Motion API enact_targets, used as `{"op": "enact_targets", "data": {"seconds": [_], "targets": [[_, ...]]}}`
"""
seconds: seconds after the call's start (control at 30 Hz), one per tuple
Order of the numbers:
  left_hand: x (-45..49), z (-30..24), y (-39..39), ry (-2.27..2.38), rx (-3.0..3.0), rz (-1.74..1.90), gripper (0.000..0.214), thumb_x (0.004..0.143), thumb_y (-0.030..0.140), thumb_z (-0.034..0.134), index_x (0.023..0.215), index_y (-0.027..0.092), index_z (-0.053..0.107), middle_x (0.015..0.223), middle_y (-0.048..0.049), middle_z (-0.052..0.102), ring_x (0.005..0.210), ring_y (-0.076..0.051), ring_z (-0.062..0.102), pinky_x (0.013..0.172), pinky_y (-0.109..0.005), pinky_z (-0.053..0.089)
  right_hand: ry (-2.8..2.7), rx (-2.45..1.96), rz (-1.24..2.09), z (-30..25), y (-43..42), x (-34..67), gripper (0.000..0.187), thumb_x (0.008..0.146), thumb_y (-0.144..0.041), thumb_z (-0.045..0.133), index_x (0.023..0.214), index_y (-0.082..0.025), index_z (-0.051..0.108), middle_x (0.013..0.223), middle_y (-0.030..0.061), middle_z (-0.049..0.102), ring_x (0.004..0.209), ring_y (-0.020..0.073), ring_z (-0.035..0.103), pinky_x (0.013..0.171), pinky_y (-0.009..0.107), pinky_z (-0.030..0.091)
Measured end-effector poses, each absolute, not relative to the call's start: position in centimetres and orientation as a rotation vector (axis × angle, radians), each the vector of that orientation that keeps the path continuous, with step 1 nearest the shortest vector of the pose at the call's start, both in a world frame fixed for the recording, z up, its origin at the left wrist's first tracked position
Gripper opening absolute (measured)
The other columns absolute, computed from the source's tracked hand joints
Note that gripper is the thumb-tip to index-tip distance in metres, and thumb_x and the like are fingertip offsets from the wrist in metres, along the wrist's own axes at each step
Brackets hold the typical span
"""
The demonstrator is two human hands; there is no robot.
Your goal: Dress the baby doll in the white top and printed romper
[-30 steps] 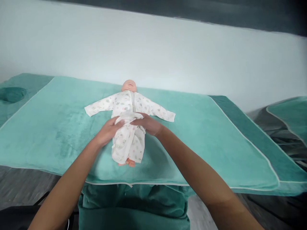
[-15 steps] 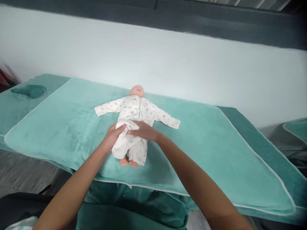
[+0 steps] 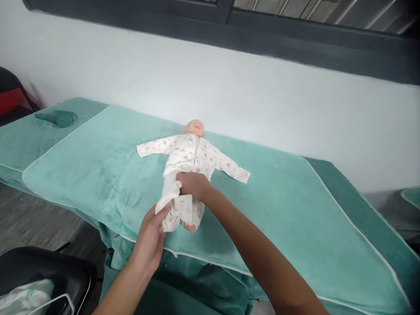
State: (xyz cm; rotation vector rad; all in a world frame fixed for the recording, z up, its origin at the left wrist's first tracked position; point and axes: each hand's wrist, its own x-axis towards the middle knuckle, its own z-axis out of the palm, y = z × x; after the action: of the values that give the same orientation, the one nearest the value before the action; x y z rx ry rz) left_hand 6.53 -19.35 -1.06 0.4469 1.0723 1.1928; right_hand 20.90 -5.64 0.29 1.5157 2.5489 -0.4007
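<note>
A baby doll [image 3: 193,127] lies on its back on a teal towel [image 3: 98,166], dressed in a white printed top [image 3: 190,155] with sleeves spread out. White printed trousers [image 3: 177,205] cover its legs. My right hand [image 3: 193,186] is closed on the trousers at the doll's waist. Lower down, my left hand [image 3: 151,234] grips the trouser leg end near the doll's feet, at the towel's near edge. One bare foot [image 3: 189,226] shows beside it.
The towel covers a long teal padded table [image 3: 331,175] against a white wall. A teal face hole [image 3: 56,118] lies at the far left. A black bin [image 3: 39,280] with white cloth stands at the lower left. A second teal table edge [image 3: 411,197] shows at right.
My left hand has slid from the doll's waist down to the trouser leg end near the feet. My right hand stays at the waist. The view has shifted left and up.
</note>
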Motion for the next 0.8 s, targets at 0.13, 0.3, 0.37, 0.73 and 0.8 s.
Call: {"op": "enact_targets", "data": {"seconds": [0.13,0.3,0.37,0.73,0.8], "targets": [[6.5,-2.2,-21.4,1.073,0.348,1.2,0.052,0.078,0.045,0.08,0.123,0.02,0.073,0.122,-0.0102,0.075,0.112,-0.031,0.07,0.091,-0.036,0.055,2.565,1.469,-0.29,0.1,-6.2,20.8,0.009,0.084,-0.03,0.059,0.088,-0.022,0.06,0.086,0.0044,0.07,0.072,0.019,0.061,0.056,0.029,0.026],[7.1,-3.7,-22.8,1.063,0.263,1.228,0.048,0.08,0.042,0.079,0.123,0.022,0.073,0.128,-0.0093,0.072,0.117,-0.028,0.068,0.096,-0.035,0.055,2.568,1.496,-0.305,-0.5,-6.7,20.9,0.012,0.084,-0.03,0.058,0.092,-0.022,0.063,0.092,0.0048,0.072,0.075,0.02,0.063,0.058,0.029,0.028],[7.4,-4.2,-23.2,1.066,0.261,1.248,0.047,0.08,0.043,0.079,0.123,0.022,0.072,0.127,-0.0095,0.073,0.115,-0.027,0.069,0.096,-0.035,0.054,2.565,1.519,-0.313,-0.7,-6.8,20.9,0.014,0.085,-0.03,0.058,0.095,-0.023,0.064,0.095,0.0047,0.073,0.078,0.0208,0.064,0.059,0.029,0.029],[4.5,-8.7,-22.3,1.326,0.601,1.233,0.046,0.085,0.051,0.072,0.122,0.024,0.069,0.117,-0.0048,0.074,0.105,-0.024,0.067,0.093,-0.032,0.048,2.668,1.547,-0.312,-2.1,-7.8,21.6,0.016,0.093,-0.036,0.056,0.094,-0.024,0.066,0.096,0.0028,0.073,0.083,0.0192,0.066,0.06,0.029,0.028],[4.4,-8.7,-22.0,1.385,0.69,1.212,0.043,0.084,0.052,0.072,0.117,0.024,0.071,0.112,-0.0039,0.074,0.101,-0.024,0.066,0.09,-0.031,0.048,2.705,1.506,-0.329,-2.2,-8.1,21.8,0.016,0.093,-0.036,0.056,0.095,-0.024,0.067,0.097,0.0029,0.074,0.085,0.0193,0.066,0.06,0.029,0.027]]}}
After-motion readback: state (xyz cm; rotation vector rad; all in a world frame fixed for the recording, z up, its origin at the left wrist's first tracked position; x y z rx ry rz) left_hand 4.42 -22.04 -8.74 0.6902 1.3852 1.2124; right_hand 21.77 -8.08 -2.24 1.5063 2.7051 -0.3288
